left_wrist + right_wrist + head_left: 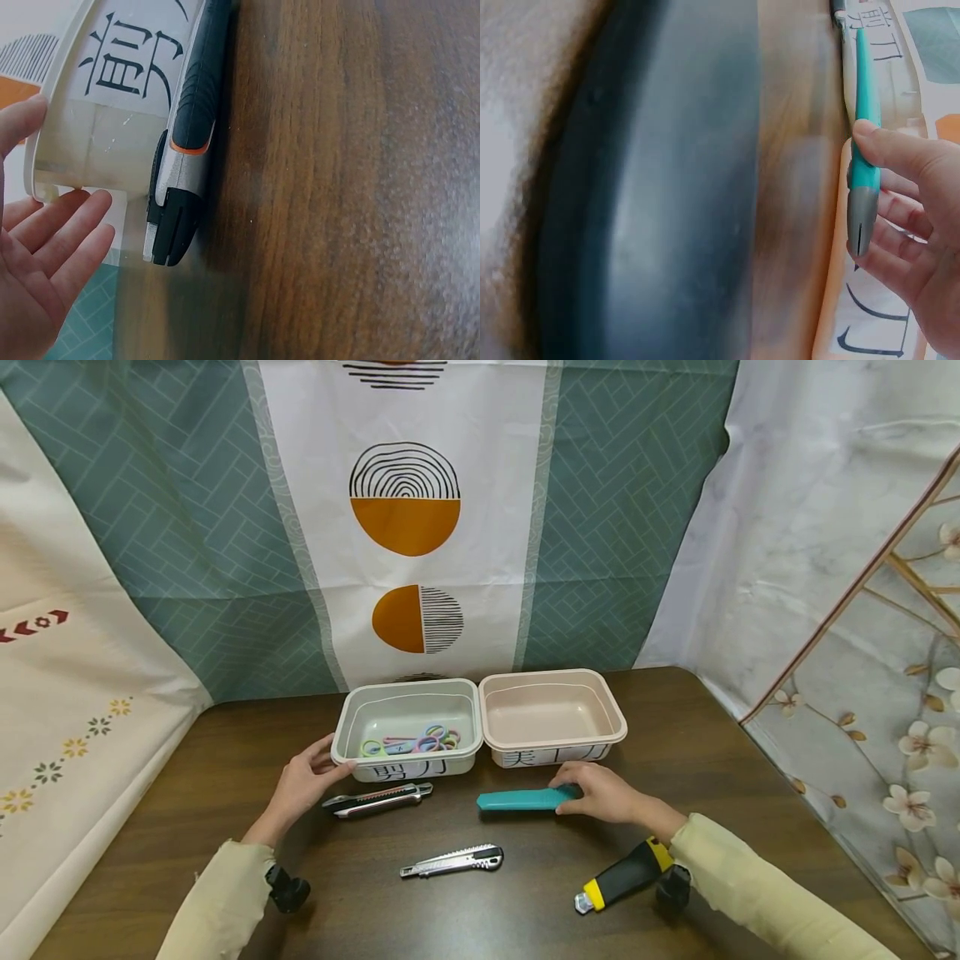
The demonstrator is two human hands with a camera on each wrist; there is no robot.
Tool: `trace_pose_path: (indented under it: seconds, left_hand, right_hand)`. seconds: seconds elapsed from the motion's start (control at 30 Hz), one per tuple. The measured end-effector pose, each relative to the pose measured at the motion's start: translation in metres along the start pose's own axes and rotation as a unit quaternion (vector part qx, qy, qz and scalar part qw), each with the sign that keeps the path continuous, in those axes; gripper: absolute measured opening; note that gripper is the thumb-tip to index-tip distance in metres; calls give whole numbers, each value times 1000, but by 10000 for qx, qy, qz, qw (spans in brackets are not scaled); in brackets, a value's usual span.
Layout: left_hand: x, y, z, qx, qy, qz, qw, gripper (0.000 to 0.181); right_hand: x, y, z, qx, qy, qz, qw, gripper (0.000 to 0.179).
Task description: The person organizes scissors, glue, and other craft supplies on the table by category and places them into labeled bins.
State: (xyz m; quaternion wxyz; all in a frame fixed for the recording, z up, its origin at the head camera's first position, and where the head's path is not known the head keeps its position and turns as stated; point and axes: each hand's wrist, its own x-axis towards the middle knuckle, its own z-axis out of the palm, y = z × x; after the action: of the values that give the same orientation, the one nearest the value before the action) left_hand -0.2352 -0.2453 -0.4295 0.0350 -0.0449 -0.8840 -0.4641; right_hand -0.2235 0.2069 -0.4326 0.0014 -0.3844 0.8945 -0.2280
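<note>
Patterned cloth (pixel 405 618) hangs behind a brown wooden table (pixel 525 910), where a grey-green bin (pixel 412 703) holds scissors (pixel 427 743). The left hand (pixel 303 783) clasps this bin's near left corner, thumb at the rim, fingers slightly bent along the side. Off the bin's near right corner, the right hand (pixel 603 793) pinches a teal cutter (pixel 517 799) by one end between thumb and fingers. A pink bin (pixel 551 718) adjoins the grey-green bin's right; just before the latter lies a black cutter (pixel 378 800).
</note>
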Motion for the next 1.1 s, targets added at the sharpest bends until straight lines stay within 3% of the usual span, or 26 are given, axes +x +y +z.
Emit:
trace_pose_path:
  seconds: [0.33, 0.6, 1.1]
  left_hand:
    - [0, 3, -1, -6, -28, -2, 10000, 70]
    - [-2, 5, -2, -40, -52, 55, 10000, 70]
    - [-1, 6, -3, -11, -48, 60, 10000, 69]
  right_hand:
    - [4, -9, 0, 104, 213, 84, 9997, 31]
    - [12, -17, -12, 166, 457, -113, 9988, 33]
    - [26, -23, -36, 20, 538, -332, 9980, 34]
